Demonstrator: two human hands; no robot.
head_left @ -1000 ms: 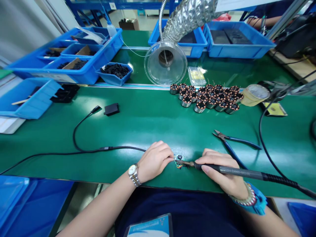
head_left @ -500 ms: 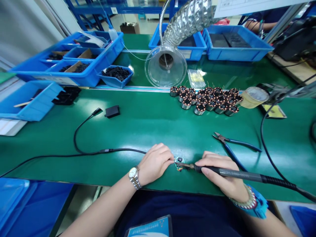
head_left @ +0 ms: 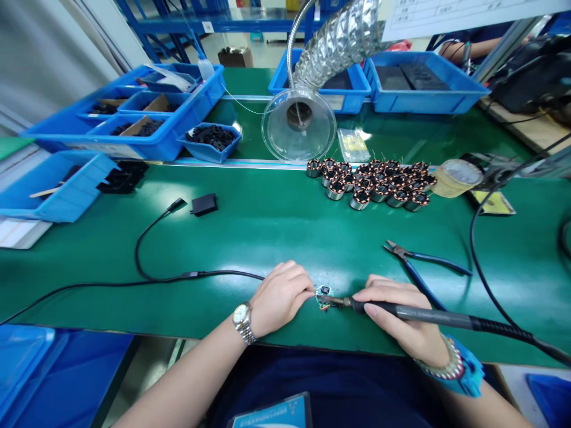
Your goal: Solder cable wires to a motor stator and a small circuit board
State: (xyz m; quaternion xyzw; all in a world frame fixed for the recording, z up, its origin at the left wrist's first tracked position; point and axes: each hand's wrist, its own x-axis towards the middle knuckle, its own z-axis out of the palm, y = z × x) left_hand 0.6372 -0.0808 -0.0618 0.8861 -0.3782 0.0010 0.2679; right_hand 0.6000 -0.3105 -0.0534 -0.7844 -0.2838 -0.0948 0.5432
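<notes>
Electronics assembly line bench. Green ESD mat [head_left: 267,232], blue parts bins [head_left: 134,128], fume extractor hose [head_left: 343,41], wound stators [head_left: 372,181].

small round circuit board [head_left: 323,295] | flat on green mat | soldering iron [head_left: 401,311] tip apparently touching it

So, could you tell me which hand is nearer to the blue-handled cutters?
Right. The right hand lies just below the cutters; the left hand is farther off, across the small board.

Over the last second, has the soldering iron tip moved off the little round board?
No. The soldering iron tip sits on the small round board, same spot relative to the blue cutters; only the camera shifted.
</notes>
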